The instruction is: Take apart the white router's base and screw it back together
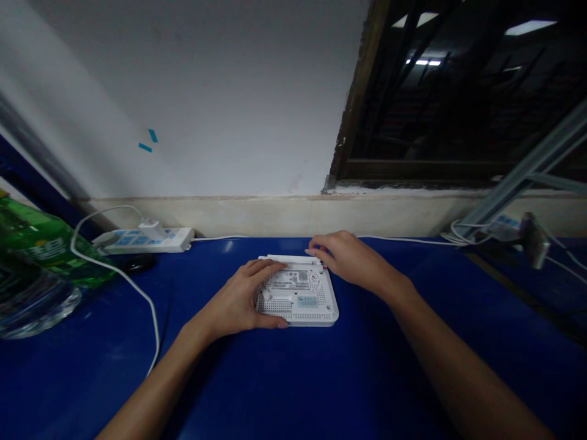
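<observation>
A white router lies on the blue table with its vented, labelled underside facing up. My left hand grips its left side, thumb along the near edge and fingers over the far part of the face. At the far right corner, my right hand has thumb and forefinger pinched together by the end of a white bar that runs along the router's far edge. What the pinch holds, if anything, is too small to make out. Two printed labels show between the hands.
A white power strip with a plugged-in charger lies against the wall at left. Its white cable loops toward me. Large bottles stand far left. A phone and a metal frame are at right.
</observation>
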Tool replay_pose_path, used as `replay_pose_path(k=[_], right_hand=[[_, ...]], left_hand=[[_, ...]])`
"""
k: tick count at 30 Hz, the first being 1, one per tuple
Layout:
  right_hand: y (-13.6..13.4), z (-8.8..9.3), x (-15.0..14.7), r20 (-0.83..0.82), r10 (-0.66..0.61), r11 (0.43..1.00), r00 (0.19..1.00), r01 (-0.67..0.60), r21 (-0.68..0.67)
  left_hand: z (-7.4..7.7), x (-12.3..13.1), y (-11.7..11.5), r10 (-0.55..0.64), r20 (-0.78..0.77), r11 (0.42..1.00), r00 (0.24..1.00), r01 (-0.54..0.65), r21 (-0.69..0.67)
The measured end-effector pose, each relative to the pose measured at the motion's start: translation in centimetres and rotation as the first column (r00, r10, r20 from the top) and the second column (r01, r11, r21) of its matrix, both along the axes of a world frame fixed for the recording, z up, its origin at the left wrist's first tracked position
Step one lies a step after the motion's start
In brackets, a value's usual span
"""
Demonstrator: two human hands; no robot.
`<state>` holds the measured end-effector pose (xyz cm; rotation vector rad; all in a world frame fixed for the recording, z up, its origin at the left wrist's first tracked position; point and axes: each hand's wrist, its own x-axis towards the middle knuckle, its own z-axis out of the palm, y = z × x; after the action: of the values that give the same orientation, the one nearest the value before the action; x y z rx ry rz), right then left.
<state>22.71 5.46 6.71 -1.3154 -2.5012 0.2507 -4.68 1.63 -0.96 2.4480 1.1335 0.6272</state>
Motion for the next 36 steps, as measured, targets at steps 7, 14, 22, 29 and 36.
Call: replay_pose_path(k=[7, 14, 22, 29, 36], right_hand=[[-0.5, 0.2, 0.5, -0.055, 0.099, 0.994, 0.994, -0.096, 0.057], [0.0, 0.3, 0.2, -0.048, 0.079, 0.997, 0.996, -0.080, -0.012], [-0.2, 0.1, -0.3, -0.042, 0.061, 0.996, 0.997, -0.058, 0.073], [-0.1, 0.0, 0.1, -0.060, 0.115, 0.991, 0.992, -0.110, 0.077], [0.2, -0.1, 0.5, -0.018, 0.045, 0.999, 0.999, -0.044, 0.028]], left_hand=[[0.0, 0.0, -0.1, -0.009, -0.026, 1.000, 1.000, 0.010, 0.014], [0.1, 0.0, -0.1, -0.021, -0.010, 1.000, 1.000, 0.021, 0.012], [0.1, 0.0, -0.1, -0.027, -0.013, 0.999, 1.000, 0.027, 0.016], [0.3, 0.1, -0.2, -0.032, -0.012, 0.999, 0.999, 0.033, 0.015], [0.1, 0.1, -0.2, -0.021, -0.085, 0.999, 0.996, 0.025, 0.037]])
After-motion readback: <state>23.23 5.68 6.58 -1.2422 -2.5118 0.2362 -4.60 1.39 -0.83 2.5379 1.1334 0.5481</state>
